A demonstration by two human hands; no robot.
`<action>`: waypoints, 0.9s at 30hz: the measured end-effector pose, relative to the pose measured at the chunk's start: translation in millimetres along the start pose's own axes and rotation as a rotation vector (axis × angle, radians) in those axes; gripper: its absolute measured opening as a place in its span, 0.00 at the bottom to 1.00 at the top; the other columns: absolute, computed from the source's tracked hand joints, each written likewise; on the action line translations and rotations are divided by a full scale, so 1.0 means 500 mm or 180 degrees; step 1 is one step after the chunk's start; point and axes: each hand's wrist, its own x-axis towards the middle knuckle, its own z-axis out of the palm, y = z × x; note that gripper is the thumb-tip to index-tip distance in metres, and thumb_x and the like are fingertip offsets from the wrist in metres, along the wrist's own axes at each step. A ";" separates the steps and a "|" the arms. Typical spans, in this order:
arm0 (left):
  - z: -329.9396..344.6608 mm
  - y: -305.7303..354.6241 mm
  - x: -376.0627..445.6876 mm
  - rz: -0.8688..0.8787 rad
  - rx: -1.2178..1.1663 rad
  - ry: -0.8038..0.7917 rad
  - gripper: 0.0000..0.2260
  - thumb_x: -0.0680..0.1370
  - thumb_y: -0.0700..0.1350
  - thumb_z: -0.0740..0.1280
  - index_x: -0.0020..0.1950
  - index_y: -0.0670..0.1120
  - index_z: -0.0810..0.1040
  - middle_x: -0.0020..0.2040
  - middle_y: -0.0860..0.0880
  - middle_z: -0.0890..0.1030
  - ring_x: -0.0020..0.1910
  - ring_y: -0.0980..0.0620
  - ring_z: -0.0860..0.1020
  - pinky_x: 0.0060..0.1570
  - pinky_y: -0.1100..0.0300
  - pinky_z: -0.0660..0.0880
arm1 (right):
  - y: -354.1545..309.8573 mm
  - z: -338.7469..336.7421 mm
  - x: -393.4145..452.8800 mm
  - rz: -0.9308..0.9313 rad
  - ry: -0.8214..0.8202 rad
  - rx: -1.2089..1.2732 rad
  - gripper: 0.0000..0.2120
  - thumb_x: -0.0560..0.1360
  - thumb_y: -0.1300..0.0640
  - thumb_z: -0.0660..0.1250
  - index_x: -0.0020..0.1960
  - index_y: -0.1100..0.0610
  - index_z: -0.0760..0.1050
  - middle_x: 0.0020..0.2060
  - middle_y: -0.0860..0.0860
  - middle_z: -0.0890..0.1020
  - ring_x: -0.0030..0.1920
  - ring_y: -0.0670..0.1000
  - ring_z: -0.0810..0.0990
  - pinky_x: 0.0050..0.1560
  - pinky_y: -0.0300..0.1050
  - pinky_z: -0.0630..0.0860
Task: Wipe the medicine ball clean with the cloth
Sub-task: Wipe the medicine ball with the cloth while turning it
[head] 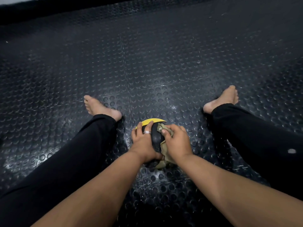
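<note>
Two hands on one ball here. So the medicine ball (pixel 155 136), black with a yellow panel showing along its far top edge, sits on the floor (pixel 147 63) between the person's spread legs, roughly centred and close to the body. The left hand (pixel 144 141) is draped over the ball's left side, fingers spread and curved around the surface to steady it, with a ring (pixel 147 132) on one finger. The right hand (pixel 177 143) is on the ball's right side with its fingers curled onto a crumpled olive-tan cloth (pixel 164 147), pressing it against the ball. Part of the cloth bunches up by the fingertips near the top, and the rest hangs down under the palm to the ball's near bottom edge. Both forearms are bare. The legs are in black trousers (pixel 73 153), feet bare, heels on the floor. That floor is dark rubber matting covered in raised round studs, with a seam running up the middle.
</note>
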 end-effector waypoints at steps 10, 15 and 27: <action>0.011 -0.013 -0.010 0.0015 -0.0185 0.0071 0.61 0.61 0.51 0.83 0.78 0.61 0.41 0.77 0.54 0.34 0.77 0.45 0.35 0.76 0.44 0.53 | -0.002 -0.005 0.035 0.0160 -0.0122 -0.0638 0.08 0.79 0.54 0.60 0.51 0.57 0.75 0.47 0.52 0.72 0.45 0.51 0.70 0.45 0.41 0.64; 0.014 -0.036 -0.015 0.0077 -0.0383 0.0127 0.58 0.62 0.48 0.81 0.78 0.61 0.43 0.78 0.54 0.36 0.77 0.46 0.36 0.76 0.46 0.52 | 0.007 0.008 -0.032 -0.0538 -0.0198 -0.0741 0.07 0.78 0.54 0.62 0.51 0.58 0.73 0.45 0.48 0.69 0.45 0.48 0.68 0.45 0.38 0.61; 0.013 -0.044 -0.011 0.0051 -0.0549 0.0125 0.57 0.62 0.45 0.81 0.78 0.63 0.44 0.78 0.55 0.36 0.77 0.48 0.35 0.77 0.49 0.50 | -0.006 0.016 -0.043 -0.0381 -0.0172 -0.0603 0.08 0.79 0.55 0.61 0.49 0.59 0.74 0.45 0.49 0.70 0.44 0.48 0.69 0.41 0.39 0.60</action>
